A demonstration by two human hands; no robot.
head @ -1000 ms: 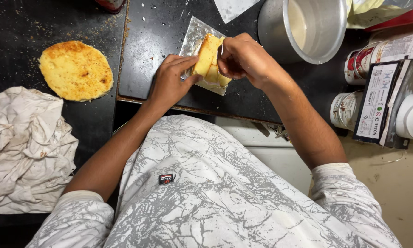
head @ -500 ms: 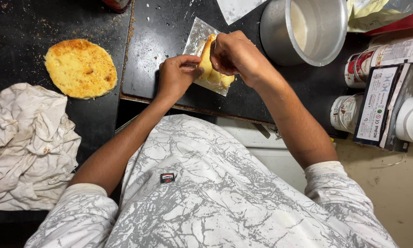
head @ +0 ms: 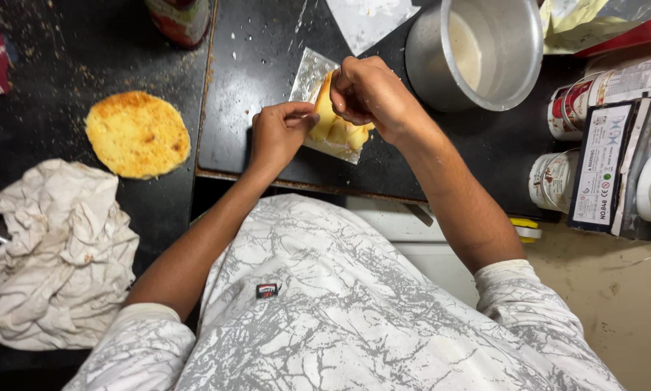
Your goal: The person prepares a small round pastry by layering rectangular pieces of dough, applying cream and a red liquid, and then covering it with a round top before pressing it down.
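Folded yellow flatbread (head: 338, 130) on foil sheet (head: 309, 72) looks soft, light, tear-prone; left hand (head: 278, 134) pinches its 9 o'clock edge, right hand (head: 369, 90) clamps the 12 o'clock fold, likely best supported along that fold.

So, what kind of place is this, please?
Probably a small kitchen or food stall: a dark worktop with a fried flatbread, a metal pot, and both hands folding yellow dough on foil.

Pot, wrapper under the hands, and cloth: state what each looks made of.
Pot: bare metal, probably aluminium or steel, with a dull brushed grey sheen on its wall. Wrapper: thin foil or metallised film, silvery, creased and reflective. Cloth: soft woven fabric, likely cotton, off-white, matte and deeply crumpled. Both the left hand and right hand work above the wrapper.
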